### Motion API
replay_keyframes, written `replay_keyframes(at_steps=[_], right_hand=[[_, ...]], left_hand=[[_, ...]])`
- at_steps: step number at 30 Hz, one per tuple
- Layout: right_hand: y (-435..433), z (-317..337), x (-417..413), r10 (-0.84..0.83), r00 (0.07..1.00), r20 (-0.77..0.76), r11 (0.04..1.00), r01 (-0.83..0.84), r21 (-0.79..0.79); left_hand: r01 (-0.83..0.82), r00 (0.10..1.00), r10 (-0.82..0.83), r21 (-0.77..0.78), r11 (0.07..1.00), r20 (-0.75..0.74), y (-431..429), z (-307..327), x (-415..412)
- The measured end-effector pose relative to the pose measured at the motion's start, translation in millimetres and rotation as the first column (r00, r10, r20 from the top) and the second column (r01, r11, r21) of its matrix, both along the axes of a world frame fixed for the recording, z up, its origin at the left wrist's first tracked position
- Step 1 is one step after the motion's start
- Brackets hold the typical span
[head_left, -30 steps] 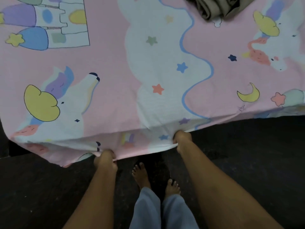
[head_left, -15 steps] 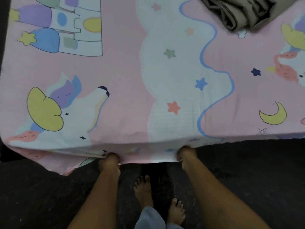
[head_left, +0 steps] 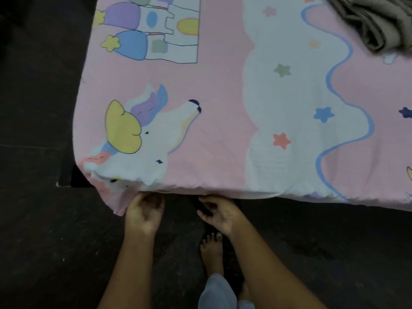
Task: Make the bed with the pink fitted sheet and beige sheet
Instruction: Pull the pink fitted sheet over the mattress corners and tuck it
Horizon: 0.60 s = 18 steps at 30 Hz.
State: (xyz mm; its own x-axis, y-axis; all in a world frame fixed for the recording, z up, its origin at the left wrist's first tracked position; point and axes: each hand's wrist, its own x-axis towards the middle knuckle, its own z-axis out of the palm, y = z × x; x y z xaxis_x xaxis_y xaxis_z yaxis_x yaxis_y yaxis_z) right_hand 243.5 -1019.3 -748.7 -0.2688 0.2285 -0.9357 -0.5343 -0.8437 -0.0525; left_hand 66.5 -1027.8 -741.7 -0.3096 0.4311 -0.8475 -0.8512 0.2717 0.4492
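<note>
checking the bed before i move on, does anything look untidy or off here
The pink fitted sheet has a loose flap hanging down at its near left corner, beside the left hand, not tucked under. The beige sheet lies crumpled in a heap at the far right, not spread.

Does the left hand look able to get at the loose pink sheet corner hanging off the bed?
Likely yes: the left hand is right beside the hanging corner, nothing between them.
</note>
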Motion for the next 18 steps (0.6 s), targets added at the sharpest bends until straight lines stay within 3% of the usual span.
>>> replay_keyframes(at_steps=[2,4,7,10,13,18], right_hand=[[4.0,2.2,-21.4,0.027,1.000,-0.003,1.000,-0.027,-0.004],[6.5,-1.2,-42.8,0.095,0.994,0.055,0.995,-0.094,-0.014],[5.9,-10.0,-65.3,0.209,0.951,0.226,0.978,-0.200,-0.066],[3.1,-24.9,-75.5,0.278,0.881,0.382,0.961,-0.259,-0.103],[11.7,-46.0,-81.1,0.279,0.820,0.500,0.957,-0.283,-0.071],[28.0,-82.8,-85.9,0.250,0.792,0.557,0.961,-0.272,-0.045]], left_hand=[[-0.040,0.998,0.039,-0.043,0.998,-0.041,3.4,-3.2,-17.6],[-0.010,0.995,-0.008,-0.181,0.984,-0.097,7.3,-8.1,-33.8],[-0.010,0.956,-0.118,-0.430,0.903,-0.270,8.5,-15.4,-40.5],[-0.007,0.894,-0.238,-0.542,0.840,-0.380,15.6,-24.5,-32.5],[0.015,0.926,-0.200,-0.498,0.867,-0.320,40.1,-42.8,-32.7],[0.204,0.915,-0.308,-0.360,0.910,-0.259,54.6,-93.3,-39.1]])
